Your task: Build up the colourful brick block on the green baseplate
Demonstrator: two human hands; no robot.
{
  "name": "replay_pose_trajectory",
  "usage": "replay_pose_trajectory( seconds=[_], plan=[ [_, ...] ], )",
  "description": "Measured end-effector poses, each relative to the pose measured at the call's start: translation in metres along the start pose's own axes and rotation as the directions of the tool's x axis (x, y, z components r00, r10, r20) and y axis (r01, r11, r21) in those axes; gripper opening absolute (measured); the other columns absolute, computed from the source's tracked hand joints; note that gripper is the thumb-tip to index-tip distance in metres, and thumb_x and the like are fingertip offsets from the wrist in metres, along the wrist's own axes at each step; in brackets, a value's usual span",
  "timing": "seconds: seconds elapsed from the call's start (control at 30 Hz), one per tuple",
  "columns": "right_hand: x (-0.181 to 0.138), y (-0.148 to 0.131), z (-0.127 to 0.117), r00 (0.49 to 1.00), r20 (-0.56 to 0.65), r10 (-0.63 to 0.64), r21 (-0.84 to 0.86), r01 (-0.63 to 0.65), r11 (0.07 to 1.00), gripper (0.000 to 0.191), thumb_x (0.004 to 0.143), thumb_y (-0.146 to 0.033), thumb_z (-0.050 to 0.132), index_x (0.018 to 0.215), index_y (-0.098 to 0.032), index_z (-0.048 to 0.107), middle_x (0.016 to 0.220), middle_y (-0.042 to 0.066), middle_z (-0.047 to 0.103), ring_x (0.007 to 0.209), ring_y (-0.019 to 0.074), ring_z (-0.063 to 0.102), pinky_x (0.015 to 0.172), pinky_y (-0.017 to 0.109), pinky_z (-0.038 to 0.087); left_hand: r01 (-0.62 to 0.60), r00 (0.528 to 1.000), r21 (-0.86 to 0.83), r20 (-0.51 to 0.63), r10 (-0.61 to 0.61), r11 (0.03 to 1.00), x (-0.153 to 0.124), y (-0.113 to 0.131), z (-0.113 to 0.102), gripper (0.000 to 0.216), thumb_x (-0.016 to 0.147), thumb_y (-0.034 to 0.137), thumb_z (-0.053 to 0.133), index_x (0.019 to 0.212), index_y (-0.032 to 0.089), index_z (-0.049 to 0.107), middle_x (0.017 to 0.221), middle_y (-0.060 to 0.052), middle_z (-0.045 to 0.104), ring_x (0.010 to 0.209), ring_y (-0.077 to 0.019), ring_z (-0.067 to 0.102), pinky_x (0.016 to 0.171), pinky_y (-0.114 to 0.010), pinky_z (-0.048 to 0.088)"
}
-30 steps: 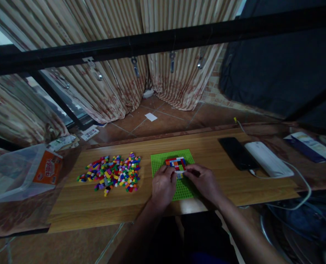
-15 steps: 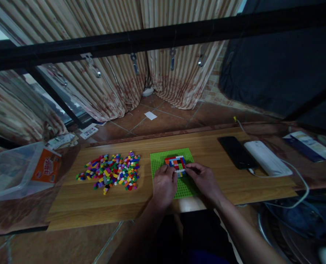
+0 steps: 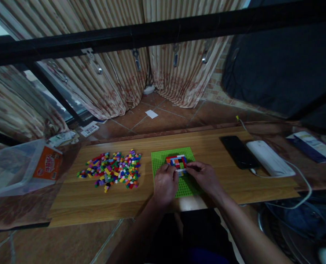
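**While the left hand and right hand flank it, a multicoloured rectangle of plastic bricks sits on a green studded baseplate**

The rectangle, edged in red, white and blue with hard square corners, stands around the middle of the baseplate. Both hands have their fingers bent inward at its near side, the left at the near left corner, the right at the near right. A pale strip shows between the fingertips; whether either hand grips it cannot be told.

Small studs give the baseplate a pebbled texture, bare along its left edge and near side. It lies flat on a wood-grained table, a long board with straight edges. A band of smooth wood separates it from a loose, jagged heap of small glossy bricks to the left. More plain wood runs from the right hand to a flat black phone, with a rounded white slab just beside it. Beyond the table's left end stands a clear plastic box with an orange label.
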State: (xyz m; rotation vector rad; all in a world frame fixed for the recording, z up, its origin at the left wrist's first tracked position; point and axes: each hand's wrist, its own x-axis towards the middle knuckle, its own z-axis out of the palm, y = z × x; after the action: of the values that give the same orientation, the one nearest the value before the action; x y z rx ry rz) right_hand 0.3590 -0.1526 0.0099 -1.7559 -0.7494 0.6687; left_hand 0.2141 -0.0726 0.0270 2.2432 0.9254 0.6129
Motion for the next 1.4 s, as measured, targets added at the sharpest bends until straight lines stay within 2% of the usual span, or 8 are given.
replay_pose_trajectory(
  seconds=[0.2, 0.4, 0.73, 0.97, 1.07, 1.13, 1.27, 1.4],
  plan=[
    [-0.001, -0.007, -0.001, 1.000, -0.001, 0.007, -0.064, -0.007, 0.998, 0.023, 0.071, -0.038, 0.065, 0.081, -0.018, 0.073, 0.075, 0.005, 0.073, 0.067, 0.0194, 0.064, 0.064, 0.033, 0.048, -0.031, 0.997, 0.105, 0.071, 0.024, 0.994, 0.004, 0.002, -0.006, 0.019, 0.088, 0.019, 0.049, 0.077, 0.020, 0.063, 0.081, -0.005, 0.059, 0.082, -0.0190, 0.053, 0.079, -0.031, 0.039],
    [-0.001, -0.005, 0.000, 1.000, 0.003, -0.016, -0.097, 0.016, 0.995, 0.025, 0.074, -0.038, 0.062, 0.083, -0.018, 0.074, 0.079, 0.006, 0.074, 0.069, 0.0192, 0.065, 0.066, 0.032, 0.048, -0.034, 0.997, 0.149, 0.074, 0.023, 0.988, 0.006, 0.002, -0.005, 0.019, 0.088, 0.017, 0.049, 0.077, 0.020, 0.064, 0.083, -0.007, 0.062, 0.080, -0.0192, 0.055, 0.076, -0.031, 0.040],
    [-0.001, -0.004, 0.002, 0.999, -0.008, -0.040, -0.149, 0.038, 0.988, 0.024, 0.074, -0.037, 0.060, 0.082, -0.018, 0.073, 0.077, 0.005, 0.073, 0.069, 0.0188, 0.065, 0.066, 0.031, 0.046, 0.019, 0.993, 0.240, 0.109, -0.046, 0.971, 0.009, 0.006, -0.008, 0.022, 0.088, 0.019, 0.048, 0.074, 0.020, 0.065, 0.081, -0.003, 0.065, 0.079, -0.0160, 0.058, 0.074, -0.028, 0.042],
    [-0.001, 0.001, 0.002, 0.999, -0.010, -0.053, -0.055, 0.053, 0.997, 0.024, 0.072, -0.040, 0.064, 0.081, -0.019, 0.072, 0.077, 0.004, 0.073, 0.071, 0.0187, 0.064, 0.068, 0.031, 0.047, 0.007, 0.997, 0.244, 0.078, -0.026, 0.970, 0.001, 0.007, -0.009, 0.017, 0.088, 0.020, 0.051, 0.085, 0.021, 0.067, 0.091, -0.003, 0.067, 0.086, -0.0175, 0.060, 0.077, -0.029, 0.046],
    [-0.002, 0.008, -0.004, 0.999, -0.034, -0.042, 0.070, 0.044, 0.997, 0.029, 0.070, -0.043, 0.069, 0.083, -0.018, 0.073, 0.077, 0.005, 0.072, 0.071, 0.0184, 0.063, 0.067, 0.031, 0.048, -0.006, 1.000, 0.200, 0.019, 0.002, 0.980, -0.012, 0.003, -0.012, 0.024, 0.089, 0.021, 0.051, 0.107, 0.023, 0.065, 0.101, -0.005, 0.067, 0.091, -0.0193, 0.061, 0.081, -0.032, 0.049],
    [-0.005, 0.013, -0.010, 0.992, -0.123, 0.009, 0.164, 0.012, 0.986, 0.033, 0.068, -0.046, 0.071, 0.083, -0.017, 0.072, 0.074, 0.005, 0.071, 0.067, 0.0170, 0.061, 0.064, 0.030, 0.047, 0.001, 0.999, 0.151, -0.043, 0.005, 0.989, -0.026, -0.005, -0.017, 0.030, 0.089, 0.020, 0.050, 0.116, 0.022, 0.061, 0.103, -0.006, 0.066, 0.093, -0.0194, 0.062, 0.083, -0.032, 0.050],
    [-0.016, 0.018, -0.023, 0.945, -0.310, 0.103, 0.265, -0.018, 0.964, 0.036, 0.066, -0.048, 0.073, 0.083, -0.017, 0.071, 0.078, 0.005, 0.070, 0.064, 0.0152, 0.060, 0.059, 0.028, 0.048, 0.011, 0.981, 0.085, -0.194, 0.006, 0.996, -0.058, -0.035, -0.040, 0.024, 0.089, 0.021, 0.049, 0.109, 0.021, 0.063, 0.096, -0.006, 0.067, 0.091, -0.0181, 0.065, 0.081, -0.030, 0.053],
    [-0.030, 0.008, -0.024, 0.947, -0.311, 0.078, 0.174, -0.023, 0.984, 0.034, 0.071, -0.048, 0.070, 0.087, -0.018, 0.070, 0.081, 0.005, 0.070, 0.068, 0.0160, 0.062, 0.062, 0.028, 0.049, 0.120, 0.900, 0.111, -0.431, -0.061, 0.987, -0.082, -0.075, -0.080, 0.020, 0.087, 0.025, 0.053, 0.102, 0.020, 0.065, 0.095, -0.005, 0.069, 0.088, -0.0178, 0.066, 0.081, -0.030, 0.053]
  ],
)
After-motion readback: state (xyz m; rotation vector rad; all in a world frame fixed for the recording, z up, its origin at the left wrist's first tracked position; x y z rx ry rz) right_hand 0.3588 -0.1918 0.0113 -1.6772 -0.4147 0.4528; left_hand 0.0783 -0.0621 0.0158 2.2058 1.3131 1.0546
